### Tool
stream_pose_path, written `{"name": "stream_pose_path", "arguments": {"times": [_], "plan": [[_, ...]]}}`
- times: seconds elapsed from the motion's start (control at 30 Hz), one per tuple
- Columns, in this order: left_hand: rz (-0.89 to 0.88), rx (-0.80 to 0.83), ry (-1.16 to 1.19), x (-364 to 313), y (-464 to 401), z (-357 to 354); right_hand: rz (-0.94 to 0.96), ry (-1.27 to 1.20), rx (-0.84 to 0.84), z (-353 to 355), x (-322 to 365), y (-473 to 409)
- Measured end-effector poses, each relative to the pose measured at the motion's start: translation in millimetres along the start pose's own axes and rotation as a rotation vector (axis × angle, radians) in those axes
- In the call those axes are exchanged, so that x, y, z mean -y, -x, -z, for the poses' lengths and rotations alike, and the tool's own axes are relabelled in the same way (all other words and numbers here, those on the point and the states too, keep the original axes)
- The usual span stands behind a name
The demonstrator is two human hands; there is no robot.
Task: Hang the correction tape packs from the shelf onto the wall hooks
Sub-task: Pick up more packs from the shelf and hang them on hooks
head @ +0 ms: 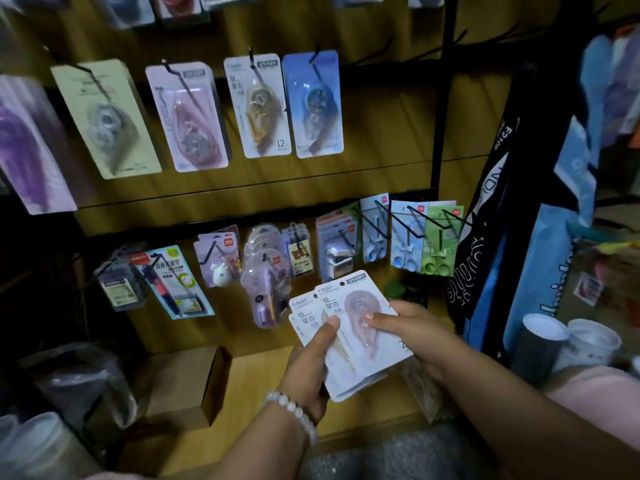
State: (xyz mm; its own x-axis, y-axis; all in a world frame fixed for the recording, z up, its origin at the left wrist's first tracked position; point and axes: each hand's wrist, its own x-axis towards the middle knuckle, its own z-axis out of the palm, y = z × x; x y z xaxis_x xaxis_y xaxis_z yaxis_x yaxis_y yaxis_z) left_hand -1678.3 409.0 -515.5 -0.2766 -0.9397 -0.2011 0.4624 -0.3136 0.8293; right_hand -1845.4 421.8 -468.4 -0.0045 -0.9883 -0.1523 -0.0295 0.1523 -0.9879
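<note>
Glossy white card packs (349,336), fanned and blister-fronted, are held above the wooden shelf (263,379): the left hand (311,365) grips their lower edge, the right hand (412,330) pinches the top pack. Lower corners are hidden by fingers. Black wire hooks (401,220) jut from the wall.

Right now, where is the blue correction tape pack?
The blue correction tape pack hangs on the upper row, rightmost, beside the white card pack.

1 head-worn view, angled forward and down, close to the wall hooks (412,223), hands (311,362) low in frame
</note>
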Motion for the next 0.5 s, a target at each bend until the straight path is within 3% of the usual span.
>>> {"name": "stream_pose_path", "arguments": {"times": [0.2,0.5], "plan": [[-0.07,0.134,-0.015,-38,7,-26,0.111,-0.095,-0.037,5,36,9],[-0.108,0.084,-0.003,-100,16,-66,0.212,-0.239,-0.101,23,87,-8]]}}
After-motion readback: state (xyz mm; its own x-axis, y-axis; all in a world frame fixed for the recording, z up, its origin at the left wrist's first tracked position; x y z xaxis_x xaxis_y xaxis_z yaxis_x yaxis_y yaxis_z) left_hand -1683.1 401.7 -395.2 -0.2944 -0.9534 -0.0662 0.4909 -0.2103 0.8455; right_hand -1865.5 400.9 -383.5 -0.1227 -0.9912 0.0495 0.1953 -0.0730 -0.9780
